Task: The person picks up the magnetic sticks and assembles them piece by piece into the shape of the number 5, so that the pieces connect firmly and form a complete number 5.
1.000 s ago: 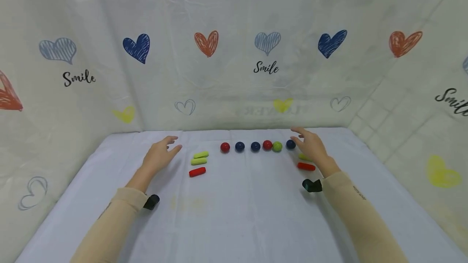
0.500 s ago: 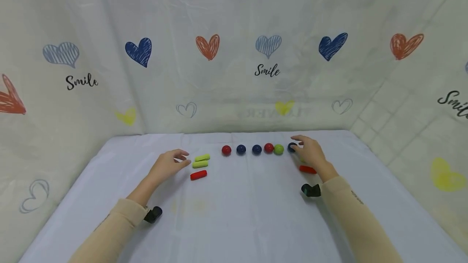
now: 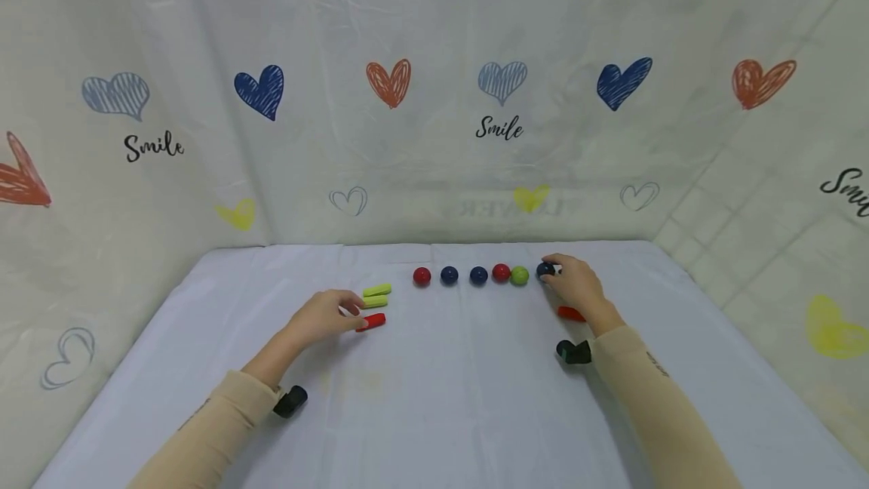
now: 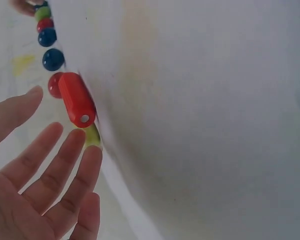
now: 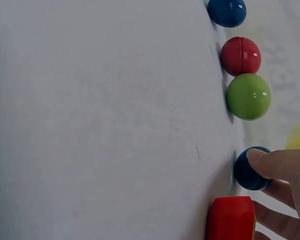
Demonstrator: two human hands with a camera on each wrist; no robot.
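My left hand (image 3: 329,318), fingers spread and slightly bent, hovers at the near end of a red faceted stick-like block (image 3: 375,320). In the left wrist view its fingertips lie just by the red block (image 4: 77,100), not around it. Two yellow-green blocks (image 3: 377,290) lie just behind. At the right, my right hand (image 3: 577,287) pinches a dark blue ball (image 5: 250,172) between thumb and fingers; the ball sits on the table. Another red block (image 5: 231,220) lies under that hand, with a yellow-green block mostly hidden beside it.
Along the back of the white-covered table (image 3: 434,398) runs a row of balls: red (image 3: 422,276), dark blue (image 3: 449,275), dark blue (image 3: 478,275), red (image 3: 501,272) and green (image 3: 519,275). A white curtain (image 3: 428,157) with printed hearts hangs behind. Black cameras (image 3: 573,352) sit at both wrists.
My left hand has moved right and toward me, down to the left red block. My right hand has lowered and its thumb and fingers have closed on the rightmost dark blue ball.
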